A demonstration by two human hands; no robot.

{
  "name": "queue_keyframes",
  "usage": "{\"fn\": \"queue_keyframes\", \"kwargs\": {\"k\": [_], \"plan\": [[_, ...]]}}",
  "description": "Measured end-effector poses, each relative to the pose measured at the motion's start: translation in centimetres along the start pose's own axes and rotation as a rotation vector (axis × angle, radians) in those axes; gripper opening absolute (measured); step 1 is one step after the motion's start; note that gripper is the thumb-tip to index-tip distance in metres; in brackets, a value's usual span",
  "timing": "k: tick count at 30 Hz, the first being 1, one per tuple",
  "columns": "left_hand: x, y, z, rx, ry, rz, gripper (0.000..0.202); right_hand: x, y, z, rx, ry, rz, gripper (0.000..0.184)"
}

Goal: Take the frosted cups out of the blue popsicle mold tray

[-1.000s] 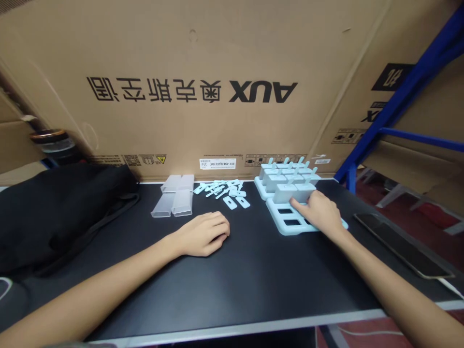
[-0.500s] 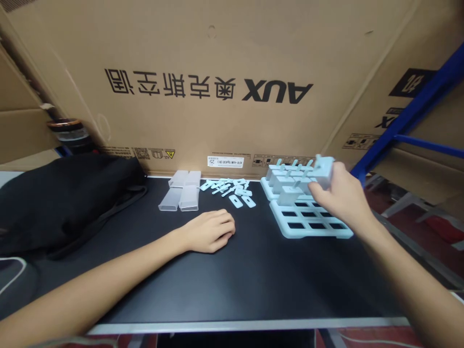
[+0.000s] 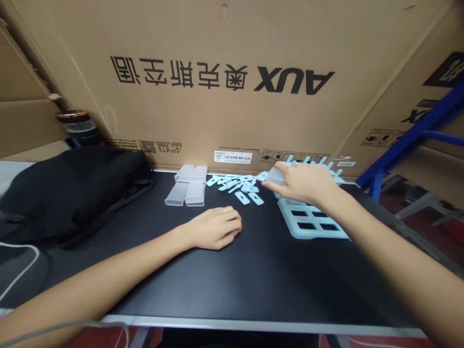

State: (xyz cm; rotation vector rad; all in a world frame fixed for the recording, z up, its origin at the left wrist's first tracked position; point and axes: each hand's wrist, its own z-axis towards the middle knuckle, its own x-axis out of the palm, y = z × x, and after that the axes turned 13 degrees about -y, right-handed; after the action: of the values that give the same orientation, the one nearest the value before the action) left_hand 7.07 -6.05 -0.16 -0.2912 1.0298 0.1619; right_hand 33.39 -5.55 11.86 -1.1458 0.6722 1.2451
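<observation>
Right hand (image 3: 304,183) pinches a pale mould (image 3: 274,177) at its fingertips, right beside the sticks (image 3: 235,186), with the tray (image 3: 308,226) under the wrist. Left hand (image 3: 214,228) lies loosely clenched on the table (image 3: 253,285), empty, sticks just beyond its knuckles.

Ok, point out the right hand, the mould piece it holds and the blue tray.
right hand (image 3: 308,184), head view, back of the hand.
mould piece (image 3: 275,177), head view, its pale side wall by the fingertips.
blue tray (image 3: 314,235), head view, bare front rim.
</observation>
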Motion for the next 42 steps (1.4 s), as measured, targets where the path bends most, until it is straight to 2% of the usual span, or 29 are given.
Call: {"fn": "queue_keyframes", "kwargs": {"k": [5,7,9,12,13,15,19,21,23,25,28,32,35,37,40,42], "plan": [[0.0,-0.1,0.0,-0.002,0.001,0.014,0.012,0.2,-0.2,-0.1,0.036,0.016,0.001,0.080],[0.0,-0.2,0.0,-0.013,-0.018,0.027,0.012,0.4,-0.4,-0.2,0.031,0.001,0.041,0.075],[0.1,-0.3,-0.1,-0.060,-0.115,0.016,0.020,0.7,-0.3,-0.7,-0.051,-0.010,0.136,0.056],[-0.2,-0.3,-0.1,-0.154,-0.387,-0.040,0.050,1.4,0.9,-2.0,-0.275,-0.002,0.339,0.026],[-0.4,-0.3,-0.1,-0.163,-0.460,-0.049,0.058,1.5,1.6,-2.4,-0.348,-0.002,0.409,0.023],[-1.0,-0.6,-0.1,-0.118,-0.515,-0.032,0.061,1.7,3.0,-3.3,-0.449,-0.013,0.539,0.022],[-2.7,-1.6,-1.3,0.008,-0.508,0.078,0.041,1.6,5.2,-4.2,-0.506,-0.104,0.723,0.028],[-3.6,-2.2,-2.4,0.009,-0.558,0.129,0.028,1.4,6.0,-4.3,-0.526,-0.142,0.738,0.031],[-4.6,-2.6,-3.4,0.011,-0.554,0.152,0.023,1.3,6.8,-4.4,-0.558,-0.139,0.707,0.024],[-5.5,-2.9,-4.3,0.047,-0.479,0.149,0.029,1.2,7.7,-4.4,-0.596,-0.132,0.693,0.016],[-6.6,-3.2,-5.4,0.092,-0.394,0.186,0.041,1.0,9.0,-4.3,-0.633,-0.164,0.707,0.015],[-7.0,-3.5,-7.5,0.076,-0.468,0.305,0.052,0.2,10.0,-4.2,-0.639,-0.169,0.718,0.025],[-8.0,-2.9,-9.5,0.016,-0.513,0.409,0.056,-0.2,9.5,-4.2,-0.610,-0.217,0.753,0.041],[-9.3,-1.8,-10.8,-0.042,-0.519,0.489,0.055,-0.1,8.4,-4.4,-0.563,-0.279,0.735,0.045],[-11.1,0.6,-12.5,-0.161,-0.478,0.606,0.045,0.8,5.7,-5.0,-0.437,-0.331,0.649,0.036],[-11.5,2.3,-13.3,-0.260,-0.428,0.660,0.033,1.6,3.6,-5.8,-0.329,-0.353,0.599,0.029]]}}
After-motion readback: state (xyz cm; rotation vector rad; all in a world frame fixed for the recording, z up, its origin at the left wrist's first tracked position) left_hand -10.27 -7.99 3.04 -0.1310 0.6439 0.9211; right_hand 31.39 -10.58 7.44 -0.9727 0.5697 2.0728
